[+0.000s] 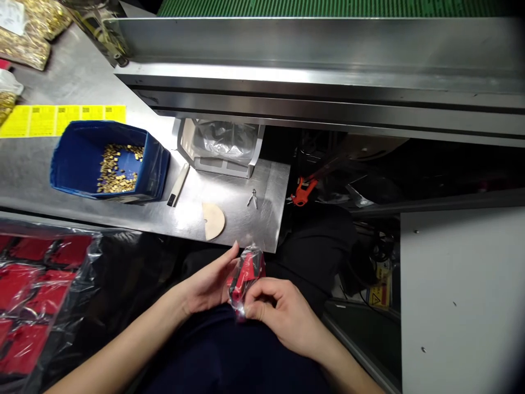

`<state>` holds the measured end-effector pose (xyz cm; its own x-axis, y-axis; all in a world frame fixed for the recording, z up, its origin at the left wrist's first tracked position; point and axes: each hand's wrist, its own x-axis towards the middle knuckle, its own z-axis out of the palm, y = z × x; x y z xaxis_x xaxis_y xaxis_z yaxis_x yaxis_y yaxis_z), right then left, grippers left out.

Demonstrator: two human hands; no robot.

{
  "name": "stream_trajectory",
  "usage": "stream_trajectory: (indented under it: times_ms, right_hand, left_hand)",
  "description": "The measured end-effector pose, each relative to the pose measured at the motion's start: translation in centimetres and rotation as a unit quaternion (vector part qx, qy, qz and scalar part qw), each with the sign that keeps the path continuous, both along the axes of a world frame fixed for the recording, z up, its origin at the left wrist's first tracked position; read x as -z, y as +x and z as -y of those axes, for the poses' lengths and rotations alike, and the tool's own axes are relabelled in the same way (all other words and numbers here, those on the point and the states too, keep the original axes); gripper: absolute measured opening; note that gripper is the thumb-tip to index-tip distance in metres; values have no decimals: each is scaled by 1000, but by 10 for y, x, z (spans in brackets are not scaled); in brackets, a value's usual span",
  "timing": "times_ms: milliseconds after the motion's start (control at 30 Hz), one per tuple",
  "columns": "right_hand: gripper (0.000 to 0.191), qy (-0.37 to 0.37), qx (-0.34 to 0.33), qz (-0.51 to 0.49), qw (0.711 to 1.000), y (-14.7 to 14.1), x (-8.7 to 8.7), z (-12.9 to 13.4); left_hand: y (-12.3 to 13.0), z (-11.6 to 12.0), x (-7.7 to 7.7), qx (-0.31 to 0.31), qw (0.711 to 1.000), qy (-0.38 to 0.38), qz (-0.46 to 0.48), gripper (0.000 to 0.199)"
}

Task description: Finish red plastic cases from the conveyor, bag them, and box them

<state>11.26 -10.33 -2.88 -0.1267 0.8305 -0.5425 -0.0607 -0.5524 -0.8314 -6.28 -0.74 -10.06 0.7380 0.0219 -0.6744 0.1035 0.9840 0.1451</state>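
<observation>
A red and black item in a clear plastic bag (247, 272) is held over the lap, just below the metal table's front edge. My left hand (211, 284) supports it from the left, thumb pointing up and fingers behind the bag. On the right, my right hand (283, 309) pinches the lower end of the bag between thumb and bent index finger. On the table above the hands lie a pale half-round disc (214, 221), a small metal clip-like piece (253, 199) and a white-handled tool (179, 186).
A blue bin (98, 156) holds small brass pieces, beside a grey bin (223, 166) with plastic bags. Bagged red items (36, 290) lie at lower left. A metal rail (311, 101) crosses above. An orange-handled tool (304, 191) is right of the table.
</observation>
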Motion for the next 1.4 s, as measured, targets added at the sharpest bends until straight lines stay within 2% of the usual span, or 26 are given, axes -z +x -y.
stream_trajectory:
  times_ms: [100,133,200,267,333,400,433,467,500,533,600,633,667,700,767,833,900,967,1033,1133,1267,1333,1400]
  right_hand:
    - [13,58,-7,146,987,-4,3,4]
    - [14,59,10,178,982,-5,6,6]
    - [13,25,75,176,981,-7,18,7]
    - [10,-19,148,113,982,-5,32,5]
    - [10,-48,191,39,980,-1,44,1]
    - [16,-58,200,-12,978,6,52,-4]
    - [20,-63,204,-35,976,10,53,-6]
    - [25,-67,211,-56,974,15,53,-8]
    - [29,-69,219,-73,971,20,52,-9]
    - [33,-69,227,-86,968,24,50,-10]
    - [37,-64,242,-105,963,33,42,-10]
    - [36,-50,244,-104,963,37,37,-10]
    - [34,-23,240,-91,966,39,31,-10]
    - [30,15,229,-67,971,40,26,-10]
    - [22,105,190,3,976,39,15,-11]
    - [19,170,141,53,974,35,7,-12]
    - [19,194,102,77,973,29,2,-12]
    - [21,205,77,111,969,27,-1,-10]
    - [22,206,54,148,966,26,-2,-7]
    - [20,185,47,173,966,27,-2,-3]
    - [19,151,77,168,971,25,4,-2]
    - [18,134,85,135,978,22,8,-2]
    - [16,98,105,109,984,17,13,-3]
  left_hand:
    - [3,-2,-5,-68,988,134,-37,51]
    - [2,-4,-9,-82,977,193,-31,57]
    - [2,-8,-19,-83,940,330,-8,68]
    - [3,-9,-35,-42,876,481,14,68]
    - [5,-8,-55,31,800,597,60,69]
    - [7,-4,-71,115,752,636,130,79]
    - [8,-2,-76,147,747,627,164,81]
    - [8,1,-78,165,758,602,191,79]
    - [7,3,-77,154,783,567,203,71]
    - [7,5,-74,112,818,530,195,57]
    - [7,10,-60,-9,884,453,114,27]
    - [8,12,-52,-58,907,413,58,24]
    - [9,14,-43,-83,926,369,8,29]
    - [12,16,-36,-73,946,315,-22,36]
    - [17,20,-26,-7,983,184,-12,54]
    - [23,22,-23,23,997,64,37,69]
    - [27,24,-22,-5,997,14,75,72]
    - [28,23,-23,-54,993,34,97,73]
    - [28,21,-22,-83,987,97,101,82]
    - [28,16,-17,-91,972,206,69,91]
    - [28,13,-7,-82,946,312,-8,80]
    - [29,16,-2,-89,943,319,-27,79]
    - [30,21,1,-109,952,284,-20,77]
